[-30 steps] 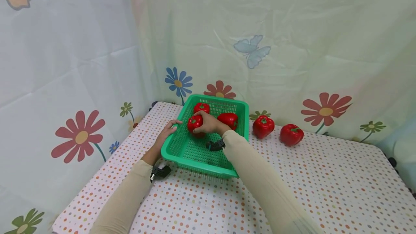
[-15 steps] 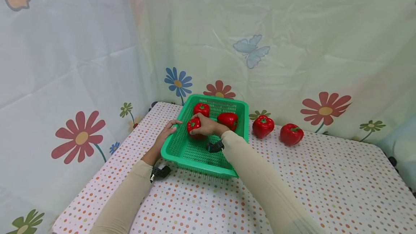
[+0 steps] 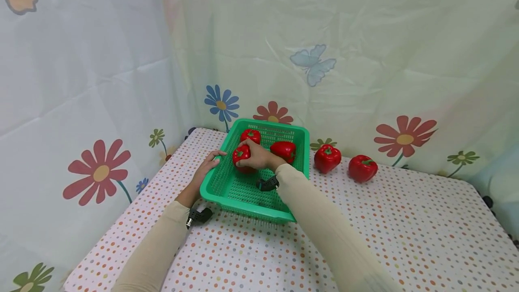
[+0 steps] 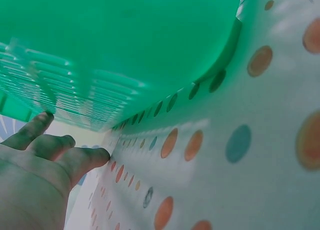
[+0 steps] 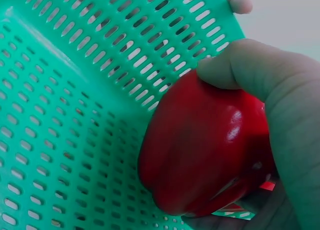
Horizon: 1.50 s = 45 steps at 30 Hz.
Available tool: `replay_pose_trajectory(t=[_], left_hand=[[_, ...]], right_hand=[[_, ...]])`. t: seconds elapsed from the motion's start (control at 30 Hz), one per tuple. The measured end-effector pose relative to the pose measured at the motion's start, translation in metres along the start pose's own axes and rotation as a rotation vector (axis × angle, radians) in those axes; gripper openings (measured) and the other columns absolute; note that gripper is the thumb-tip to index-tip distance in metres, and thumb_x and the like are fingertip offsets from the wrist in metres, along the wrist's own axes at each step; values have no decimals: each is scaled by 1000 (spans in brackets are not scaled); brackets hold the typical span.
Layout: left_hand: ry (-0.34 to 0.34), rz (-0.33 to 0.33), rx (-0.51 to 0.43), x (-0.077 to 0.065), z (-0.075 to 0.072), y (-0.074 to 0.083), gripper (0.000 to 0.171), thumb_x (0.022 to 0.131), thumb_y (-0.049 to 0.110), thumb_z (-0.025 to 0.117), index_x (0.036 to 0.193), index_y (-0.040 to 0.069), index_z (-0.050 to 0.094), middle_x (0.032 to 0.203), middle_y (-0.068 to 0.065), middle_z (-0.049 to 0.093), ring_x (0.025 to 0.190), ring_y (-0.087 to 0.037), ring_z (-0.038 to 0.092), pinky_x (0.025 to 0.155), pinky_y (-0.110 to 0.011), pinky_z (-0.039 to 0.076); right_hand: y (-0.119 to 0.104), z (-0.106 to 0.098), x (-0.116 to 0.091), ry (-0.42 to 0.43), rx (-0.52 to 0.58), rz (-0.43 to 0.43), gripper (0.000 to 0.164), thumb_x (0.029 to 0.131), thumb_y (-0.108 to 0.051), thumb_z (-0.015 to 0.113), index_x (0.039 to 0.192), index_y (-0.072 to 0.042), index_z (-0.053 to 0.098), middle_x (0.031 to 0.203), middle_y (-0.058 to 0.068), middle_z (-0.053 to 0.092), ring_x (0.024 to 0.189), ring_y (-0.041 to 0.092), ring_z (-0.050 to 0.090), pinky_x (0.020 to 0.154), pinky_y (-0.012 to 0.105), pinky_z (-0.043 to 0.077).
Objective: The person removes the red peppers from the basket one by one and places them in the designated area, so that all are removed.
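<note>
Inside a green plastic basket (image 3: pixel 247 208), my right hand (image 3: pixel 258 156) grips a red bell pepper (image 3: pixel 241 154) near the left wall. In the right wrist view the thumb lies on one side of this bell pepper (image 5: pixel 200 145), with fingers partly hidden on the other. My left hand (image 3: pixel 205 169) touches the basket's left rim with its fingers extended. The left wrist view shows that hand (image 4: pixel 40 175) beside the slotted outer wall (image 4: pixel 100 95). Two more red bell peppers lie in the basket, one at the back left (image 3: pixel 250 135) and one at the back right (image 3: pixel 284 150).
Right of the basket, two red bell peppers, a nearer-to-basket one (image 3: pixel 327 158) and a farther one (image 3: pixel 362 168), sit on the dotted tablecloth (image 3: pixel 413 229). A flowered curtain (image 3: pixel 365 57) hangs behind and to the left of the table.
My right hand has shifted slightly left with the bell pepper, closer to the basket's left wall. The left hand has stayed at the rim.
</note>
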<state>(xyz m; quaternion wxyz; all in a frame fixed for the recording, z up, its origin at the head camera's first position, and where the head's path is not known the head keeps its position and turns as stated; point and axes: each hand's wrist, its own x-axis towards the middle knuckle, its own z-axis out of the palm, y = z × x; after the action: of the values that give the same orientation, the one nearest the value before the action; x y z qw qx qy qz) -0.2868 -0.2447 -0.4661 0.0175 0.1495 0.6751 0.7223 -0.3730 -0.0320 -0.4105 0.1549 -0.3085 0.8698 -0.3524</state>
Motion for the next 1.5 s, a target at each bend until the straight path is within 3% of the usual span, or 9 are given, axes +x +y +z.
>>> replay_pose_trajectory(t=[0.23,0.47,0.67,0.87,1.03,1.5], left_hand=[[9,-4,9,1,3,2,33,106,24,30,134,10,40,149,-19,29,133,-40,40,103,-48,43],[9,-5,14,1,1,1,37,106,23,30,137,3,36,148,-21,30,130,-42,41,98,-41,47],[26,4,41,-4,1,3,38,106,22,28,137,1,35,150,-24,28,130,-43,40,100,-45,45],[34,8,62,-4,2,5,39,106,20,28,138,-2,33,151,-23,26,132,-44,38,98,-38,45],[23,-3,43,-3,5,5,40,106,22,29,138,-1,32,151,-23,27,133,-44,37,100,-44,44],[30,7,53,-1,4,4,43,105,21,29,140,-4,31,150,-23,27,133,-40,38,102,-40,42]], right_hand=[[-1,-2,-2,25,-10,-12,70,84,-31,75,140,-14,36,135,10,52,120,28,53,94,42,53],[0,0,-2,7,-6,-18,66,85,-30,74,138,-15,37,134,10,52,120,27,52,93,41,53],[-3,4,-2,-12,-5,-15,65,85,-30,73,137,-15,38,133,10,52,119,26,52,92,39,53],[-5,4,-5,-14,8,-2,63,86,-31,72,137,-16,38,133,11,53,119,27,53,93,39,53],[-4,1,-6,-2,13,-13,64,86,-30,71,138,-14,37,134,12,51,120,28,52,92,39,54],[-21,-19,-22,191,196,-62,67,84,-32,77,138,-21,39,135,8,51,123,29,50,84,41,57]])
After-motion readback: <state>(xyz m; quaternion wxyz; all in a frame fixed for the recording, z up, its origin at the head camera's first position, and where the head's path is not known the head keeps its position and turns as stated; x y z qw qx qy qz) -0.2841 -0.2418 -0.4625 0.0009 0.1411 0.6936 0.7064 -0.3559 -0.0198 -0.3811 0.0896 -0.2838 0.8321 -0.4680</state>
